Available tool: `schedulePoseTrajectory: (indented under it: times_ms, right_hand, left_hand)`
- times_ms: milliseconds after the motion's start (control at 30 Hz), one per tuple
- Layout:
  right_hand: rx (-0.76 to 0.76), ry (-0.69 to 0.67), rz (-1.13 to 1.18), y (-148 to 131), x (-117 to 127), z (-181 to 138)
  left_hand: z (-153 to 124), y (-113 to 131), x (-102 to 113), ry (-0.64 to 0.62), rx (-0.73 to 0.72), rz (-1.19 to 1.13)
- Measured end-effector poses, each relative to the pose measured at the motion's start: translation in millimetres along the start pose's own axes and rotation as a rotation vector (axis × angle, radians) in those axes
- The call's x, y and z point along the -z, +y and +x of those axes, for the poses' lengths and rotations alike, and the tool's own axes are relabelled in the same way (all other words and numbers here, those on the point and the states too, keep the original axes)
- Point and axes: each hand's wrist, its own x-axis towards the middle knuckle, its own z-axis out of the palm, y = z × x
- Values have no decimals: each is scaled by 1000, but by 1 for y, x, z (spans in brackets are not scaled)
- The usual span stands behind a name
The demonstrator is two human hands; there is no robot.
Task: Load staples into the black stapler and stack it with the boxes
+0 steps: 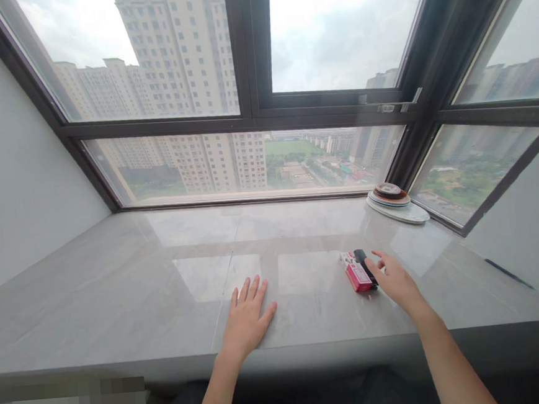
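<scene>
My left hand lies flat on the grey marble sill, its fingers spread and nothing under them that I can see. To the right, a small red-and-white box rests on the sill. Against its right side is a long black object, perhaps a stapler, partly hidden by my fingers. Beside that black object is my right hand, thumb and fingers apart and slightly bent. Its fingertips are at the black object's right edge; whether they touch it I cannot tell. No grip on it shows.
A stack of round plates or mats stands in the back right corner. Dark window frames bound the sill behind, with a window handle above. White walls close both sides. The sill's front edge runs beneath my forearms.
</scene>
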Motion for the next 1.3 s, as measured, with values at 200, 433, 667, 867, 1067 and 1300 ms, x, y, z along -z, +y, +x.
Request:
schedulePoseTrajectory:
  times_ms: [200,433,667,867,1067,1300]
  right_hand:
    - [-132,-435,253,21,-14,8]
    - [-24,-440,332,-65,-82,-41]
    - [77,-211,296,-149,-145,-93]
    - [36,-168,325,-118,-127,-94]
    - [8,-204,353,-99,-119,-100]
    - [9,-222,367,-101,-117,-101]
  left_hand:
    - [0,0,0,34,-11,-37]
    - [4,20,6,117,95,-154]
    - [24,51,13,224,324,-259]
    - [19,53,10,290,334,-165]
    - [15,6,13,414,384,-185]
    - [29,-36,29,367,488,-90]
